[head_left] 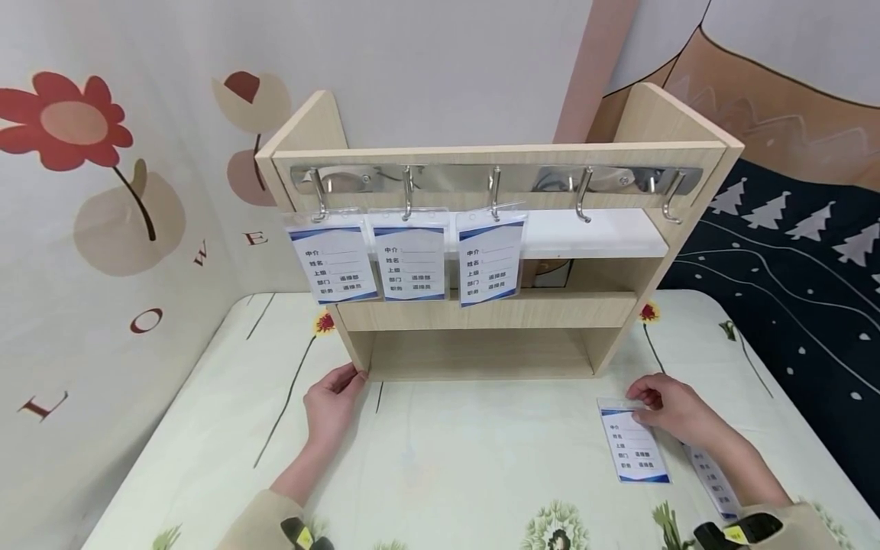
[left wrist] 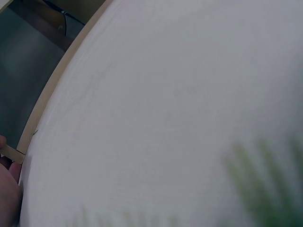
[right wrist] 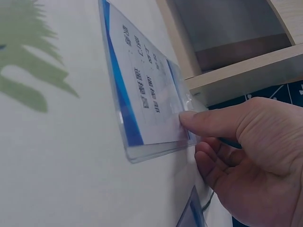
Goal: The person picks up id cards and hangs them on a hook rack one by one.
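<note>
My right hand (head_left: 677, 411) pinches the top end of a badge holder (head_left: 634, 449), a clear sleeve with a blue-and-white printed card. In the right wrist view the thumb lies across the card's face and the badge holder (right wrist: 147, 94) is tilted off the table. Another badge holder (head_left: 715, 481) lies under the right forearm, partly hidden. My left hand (head_left: 333, 405) grips the lower front left corner of a wooden shelf (head_left: 481, 315); its fingertips show at the panel edge in the left wrist view. Three badge holders (head_left: 412, 263) hang from the shelf's left hooks.
A metal rail (head_left: 440, 179) with several hooks runs along the shelf's upper front. Its two right hooks, including one hook (head_left: 584, 195), carry no badge. The table (head_left: 440, 451) has a pale flowered cover. Printed curtains (head_left: 172, 92) stand behind and on both sides.
</note>
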A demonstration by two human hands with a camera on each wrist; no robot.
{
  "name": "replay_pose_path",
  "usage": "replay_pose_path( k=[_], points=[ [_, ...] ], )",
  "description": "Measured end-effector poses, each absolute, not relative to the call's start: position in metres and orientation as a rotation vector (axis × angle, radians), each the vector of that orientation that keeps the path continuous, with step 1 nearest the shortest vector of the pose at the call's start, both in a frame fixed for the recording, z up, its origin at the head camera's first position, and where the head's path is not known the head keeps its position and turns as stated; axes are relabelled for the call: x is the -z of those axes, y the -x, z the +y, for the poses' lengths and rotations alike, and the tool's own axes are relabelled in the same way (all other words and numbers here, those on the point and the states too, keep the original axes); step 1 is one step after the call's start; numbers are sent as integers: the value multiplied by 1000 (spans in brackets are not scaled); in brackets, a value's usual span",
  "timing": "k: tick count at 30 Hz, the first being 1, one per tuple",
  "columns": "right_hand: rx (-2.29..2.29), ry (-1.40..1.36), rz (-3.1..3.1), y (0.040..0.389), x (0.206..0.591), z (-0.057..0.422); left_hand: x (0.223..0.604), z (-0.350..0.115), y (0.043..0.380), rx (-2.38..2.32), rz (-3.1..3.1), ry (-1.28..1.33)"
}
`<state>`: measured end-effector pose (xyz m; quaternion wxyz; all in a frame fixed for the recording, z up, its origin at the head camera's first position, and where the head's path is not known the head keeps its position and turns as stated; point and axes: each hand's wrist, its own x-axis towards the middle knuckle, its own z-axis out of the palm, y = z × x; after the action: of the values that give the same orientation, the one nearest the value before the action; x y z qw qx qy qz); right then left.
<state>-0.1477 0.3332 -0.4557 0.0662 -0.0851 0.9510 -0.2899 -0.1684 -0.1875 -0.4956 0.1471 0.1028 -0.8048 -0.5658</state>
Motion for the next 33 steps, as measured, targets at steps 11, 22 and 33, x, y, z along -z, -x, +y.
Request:
replay_pose_path(
  k=[11,22,33],
  points=[
    [939,184,2828,143,459,331,497,-188,167,1627,-2326,-312],
    [956,204,2845,140,456,333,496,-186,167,1622,-2326,-307],
    [1005,188,2870,139,453,328,497,-188,168,1591,-2330,-296]
  ],
)
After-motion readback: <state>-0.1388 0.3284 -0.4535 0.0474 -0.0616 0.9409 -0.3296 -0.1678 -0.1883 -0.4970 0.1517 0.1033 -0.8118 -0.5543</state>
